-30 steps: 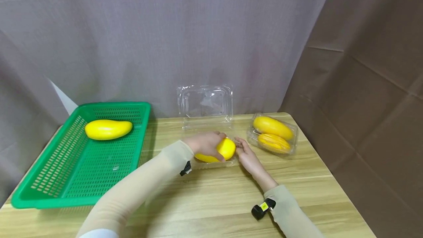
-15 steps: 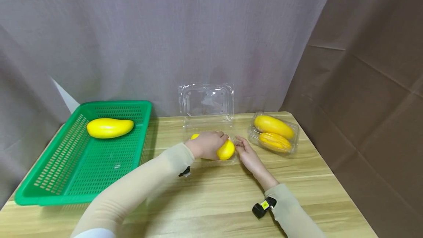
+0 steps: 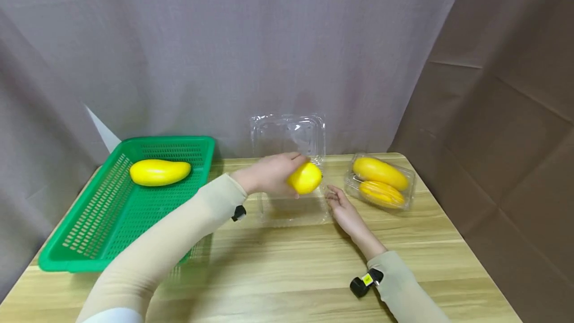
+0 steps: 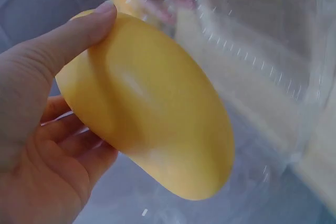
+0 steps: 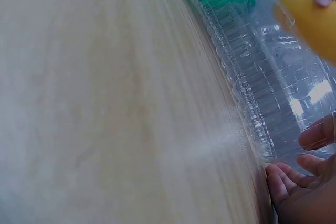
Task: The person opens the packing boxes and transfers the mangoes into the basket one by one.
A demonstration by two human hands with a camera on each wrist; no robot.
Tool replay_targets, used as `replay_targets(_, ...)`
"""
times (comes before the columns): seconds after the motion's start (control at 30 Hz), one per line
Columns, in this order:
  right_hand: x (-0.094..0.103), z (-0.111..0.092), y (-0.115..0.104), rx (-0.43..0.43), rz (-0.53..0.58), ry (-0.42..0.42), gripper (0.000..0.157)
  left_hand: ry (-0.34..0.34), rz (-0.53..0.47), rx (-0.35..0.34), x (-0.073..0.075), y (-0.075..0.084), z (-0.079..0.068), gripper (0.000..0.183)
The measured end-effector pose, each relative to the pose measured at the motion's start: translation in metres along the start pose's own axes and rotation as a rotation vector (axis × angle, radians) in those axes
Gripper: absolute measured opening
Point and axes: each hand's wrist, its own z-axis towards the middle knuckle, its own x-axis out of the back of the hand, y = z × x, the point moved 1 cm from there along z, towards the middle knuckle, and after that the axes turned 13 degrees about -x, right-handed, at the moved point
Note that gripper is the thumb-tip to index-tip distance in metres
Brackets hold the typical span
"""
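Note:
My left hand (image 3: pixel 275 176) grips a smooth yellow mango (image 3: pixel 306 178), held up above the clear plastic clamshell box (image 3: pixel 293 211). In the left wrist view the thumb lies across one end of the mango (image 4: pixel 152 103), with the fingers curled beneath it. The box stands with its lid (image 3: pixel 287 133) raised against the curtain, and no fruit lies in its base. My right hand (image 3: pixel 345 213) is at the right end of the box, fingers loosely bent. In the right wrist view, its thumb and fingers (image 5: pixel 286 177) are close around the box's corner; contact is hard to tell.
A green slotted basket (image 3: pixel 208 163) on the left holds one mango (image 3: pixel 160 172). On the right, another clear box (image 3: pixel 410 188) contains two yellow mangoes (image 3: pixel 380 173). A grey curtain (image 3: pixel 287 54) rises behind the wooden table (image 3: pixel 287 263), and brown cloth (image 3: pixel 506 113) hangs on the right.
My left hand has lifted the mango up out of the box base. The right hand has stayed beside the box's right end. The head view has shifted slightly.

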Motion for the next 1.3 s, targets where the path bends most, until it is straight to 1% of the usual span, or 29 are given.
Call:
replay_targets(0.1, -0.001, 0.001, 0.000, 0.000, 0.001, 0.004, 0.051, 0.033, 0.008, -0.001, 0.021, -0.003, -0.012, 0.085)
replay_targets(0.17, -0.001, 0.001, 0.000, -0.006, 0.005, 0.004, 0.051, 0.066, 0.019, -0.010, 0.035, -0.005, -0.022, 0.083)
replay_targets(0.33, -0.001, 0.000, 0.000, -0.007, 0.024, -0.007, 0.051, 0.155, 0.044, -0.013, 0.065, -0.015, -0.053, 0.083)
replay_targets(0.47, -0.002, -0.001, -0.001, 0.001, 0.027, -0.007, 0.051, 0.207, 0.045, 0.033, 0.083, -0.025, -0.084, 0.083)
replay_targets(0.6, -0.002, -0.002, -0.002, 0.006, 0.025, -0.004, 0.051, 0.243, 0.037, 0.100, 0.092, -0.033, -0.117, 0.085)
replay_targets(0.7, -0.002, -0.003, -0.002, 0.007, 0.025, -0.003, 0.051, 0.242, 0.041, 0.155, 0.093, -0.039, -0.139, 0.089)
replay_targets(0.8, -0.001, -0.004, -0.001, 0.003, 0.023, -0.003, 0.051, 0.228, 0.064, 0.192, 0.090, -0.045, -0.159, 0.092)
replay_targets(0.9, 0.000, -0.005, 0.000, -0.002, 0.030, -0.007, 0.052, 0.227, 0.086, 0.200, 0.085, -0.051, -0.176, 0.090)
replay_targets(1.0, 0.000, -0.007, 0.000, 0.002, 0.029, -0.010, 0.052, 0.241, 0.100, 0.213, 0.081, -0.056, -0.192, 0.086)
replay_targets(1.17, -0.001, -0.008, -0.001, 0.003, 0.027, -0.011, 0.052, 0.266, 0.121, 0.199, 0.071, -0.066, -0.212, 0.083)
replay_targets(1.3, 0.000, -0.008, -0.001, 0.001, 0.032, -0.005, 0.052, 0.266, 0.136, 0.170, 0.057, -0.073, -0.220, 0.083)
